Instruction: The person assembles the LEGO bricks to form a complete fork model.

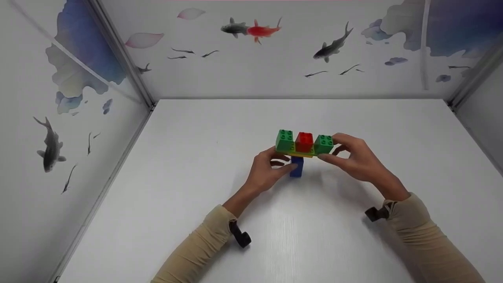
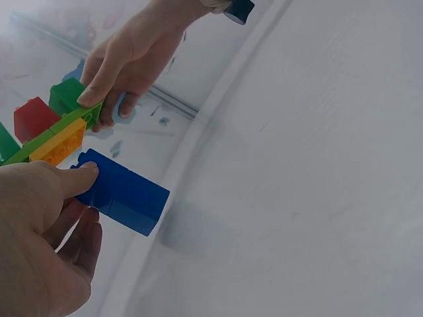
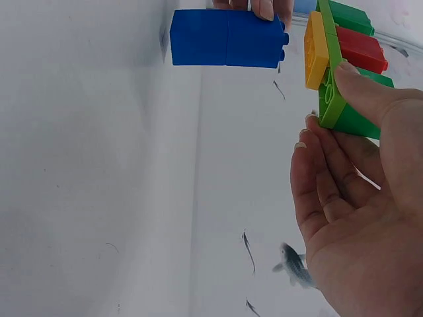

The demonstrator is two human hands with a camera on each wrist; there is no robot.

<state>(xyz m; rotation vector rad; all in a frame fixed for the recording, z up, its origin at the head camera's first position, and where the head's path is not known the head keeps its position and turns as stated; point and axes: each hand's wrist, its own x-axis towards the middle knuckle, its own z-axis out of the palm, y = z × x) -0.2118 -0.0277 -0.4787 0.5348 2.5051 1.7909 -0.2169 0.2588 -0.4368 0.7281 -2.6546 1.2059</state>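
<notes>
My left hand [image 1: 262,171] pinches a stack of two blue toy bricks [image 2: 132,195] near its studded upper end, thumb on the near side. Between thumb and fingers, my right hand [image 1: 355,159] holds one end of a built piece above the stack. That piece has a light green plate [image 3: 330,43] with a green brick [image 1: 285,140], a red brick [image 1: 304,142] and another green brick [image 1: 324,144] along its top. Under the plate sits a yellow brick [image 3: 317,49]. A gap shows between the yellow brick and the blue studs in the right wrist view.
Both hands work over a white table [image 1: 177,157]. White panels printed with fish and blue blotches stand at its back [image 1: 275,70] and left [image 1: 23,102]. A small black wrist camera [image 1: 240,236] juts from the left cuff, another camera [image 1: 376,214] from the right.
</notes>
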